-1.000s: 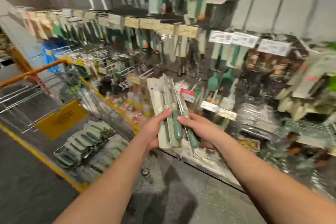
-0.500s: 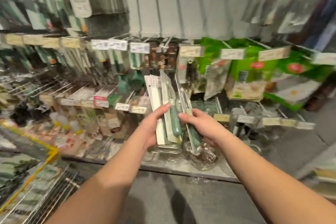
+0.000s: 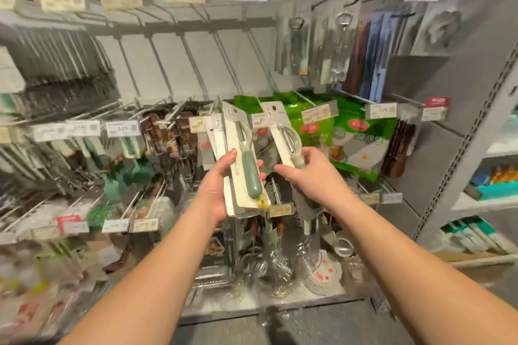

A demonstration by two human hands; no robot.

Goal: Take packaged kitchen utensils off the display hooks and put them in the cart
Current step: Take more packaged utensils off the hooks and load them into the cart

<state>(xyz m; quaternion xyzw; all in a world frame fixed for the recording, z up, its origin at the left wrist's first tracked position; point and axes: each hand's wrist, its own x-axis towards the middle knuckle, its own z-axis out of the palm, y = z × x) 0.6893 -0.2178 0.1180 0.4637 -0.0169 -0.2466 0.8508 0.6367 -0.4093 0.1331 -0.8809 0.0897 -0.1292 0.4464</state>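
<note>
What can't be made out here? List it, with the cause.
- Cart: outside the head view, cut off by the frame.
- Price tags: print too blurred to read.
- Goods on the left hooks: smeared by motion blur.
- Packs behind the front peeler pack in the left hand: count hidden by that pack.
- Handle of the peeler pack in the right hand: covered by fingers.

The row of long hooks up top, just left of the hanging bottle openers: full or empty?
Empty. The long hooks jut out bare against the grey back panel, while the bottle openers to their right hang in packs.
</note>
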